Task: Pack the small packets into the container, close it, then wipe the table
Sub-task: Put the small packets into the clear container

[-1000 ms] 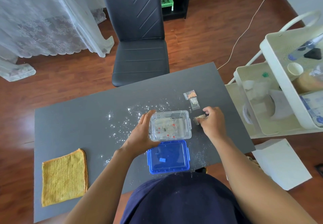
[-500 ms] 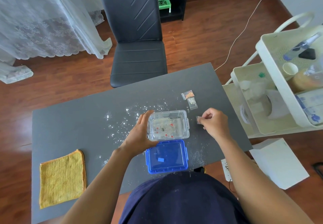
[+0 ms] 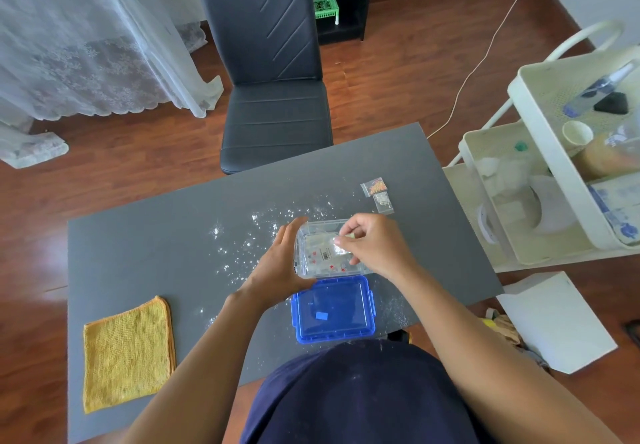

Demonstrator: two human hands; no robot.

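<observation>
A clear plastic container (image 3: 320, 263) stands open on the grey table (image 3: 156, 253), with packets inside it. My left hand (image 3: 282, 263) grips its left wall. My right hand (image 3: 372, 244) hovers over the container's right half, fingers pinched on a small clear packet (image 3: 338, 247). The blue lid (image 3: 333, 308) lies flat just in front of the container. Two more small packets lie to the far right: one with orange bits (image 3: 374, 186) and a clear one (image 3: 383, 201) just below it. A folded yellow cloth (image 3: 128, 351) lies at the table's near left.
White specks (image 3: 249, 246) are scattered over the table left of the container. A black chair (image 3: 270, 97) stands behind the table. A white tiered cart (image 3: 540, 173) with cups and bottles stands at the right. A white box (image 3: 554, 319) lies on the floor.
My right hand lifted a packet from the table right of the container and carried it left, over the open container. My left hand kept its hold on the container.
</observation>
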